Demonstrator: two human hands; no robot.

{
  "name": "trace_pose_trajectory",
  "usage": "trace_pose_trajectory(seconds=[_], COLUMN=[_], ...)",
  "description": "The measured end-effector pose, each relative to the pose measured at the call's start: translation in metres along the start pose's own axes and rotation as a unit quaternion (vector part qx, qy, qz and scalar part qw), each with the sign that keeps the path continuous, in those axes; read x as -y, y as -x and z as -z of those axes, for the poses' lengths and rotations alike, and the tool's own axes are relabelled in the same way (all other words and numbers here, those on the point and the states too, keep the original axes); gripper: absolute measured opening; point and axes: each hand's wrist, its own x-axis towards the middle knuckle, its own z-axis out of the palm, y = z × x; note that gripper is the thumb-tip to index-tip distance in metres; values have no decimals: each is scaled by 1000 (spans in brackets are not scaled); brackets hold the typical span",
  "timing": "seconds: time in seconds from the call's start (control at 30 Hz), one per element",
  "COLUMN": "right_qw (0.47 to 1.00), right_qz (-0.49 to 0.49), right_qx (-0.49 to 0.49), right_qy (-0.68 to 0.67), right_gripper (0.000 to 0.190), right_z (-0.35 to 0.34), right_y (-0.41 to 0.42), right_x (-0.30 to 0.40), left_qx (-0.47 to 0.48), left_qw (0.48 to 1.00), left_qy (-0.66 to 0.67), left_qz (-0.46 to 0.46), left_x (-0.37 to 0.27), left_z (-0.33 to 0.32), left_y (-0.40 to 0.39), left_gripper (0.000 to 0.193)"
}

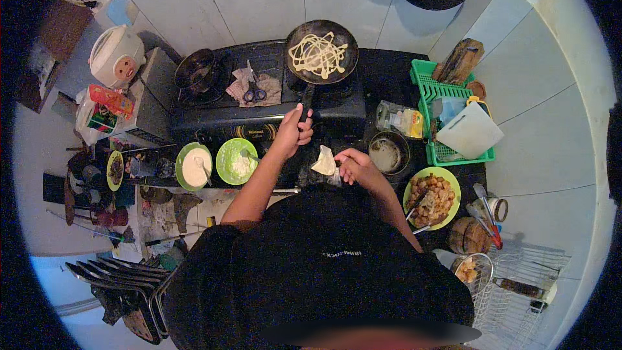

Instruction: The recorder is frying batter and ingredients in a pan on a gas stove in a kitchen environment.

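My left hand [293, 130] is wrapped around the black handle [307, 99] of a frying pan [349, 41]. Pale batter [320, 53] lies in thin crossing loops over the pan's dark surface. Near my body, my right hand [357, 166] pinches a small plastic piping bag [324, 161] that has pale batter in it. The pan is over the right burner of a black gas stove [325, 114]. To the left stand a green bowl of runny batter [195, 167] with a spoon and a green bowl [222, 155] with thicker white mix.
Scissors [252, 88] rest on a checked cloth [268, 90] between the burners. A dark pan [194, 75] sits on the left burner. At right are a small pot [388, 152], a plate of chunky filling [431, 199] and a green dish rack [423, 107] holding boards.
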Motion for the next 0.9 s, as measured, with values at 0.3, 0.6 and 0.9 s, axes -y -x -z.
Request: trace_pose_trajectory(seconds=[0.3,0.6,0.9], right_qw=[1000,1000,981], right_qz=[-7,-6,-58], right_qx=[-15,-5,-147], right_qy=[4,6,-113], right_gripper=[27,27,40], right_z=[-3,-14,-22], right_y=[2,-2,-54], right_x=[8,11,54], left_qx=[25,53,56], left_qw=[999,997,995], left_qy=[25,27,65], left_qz=[39,40,54], left_x=[2,-7,-11], left_z=[6,12,-2], left_y=[-12,-24,-19], left_gripper=[32,31,30])
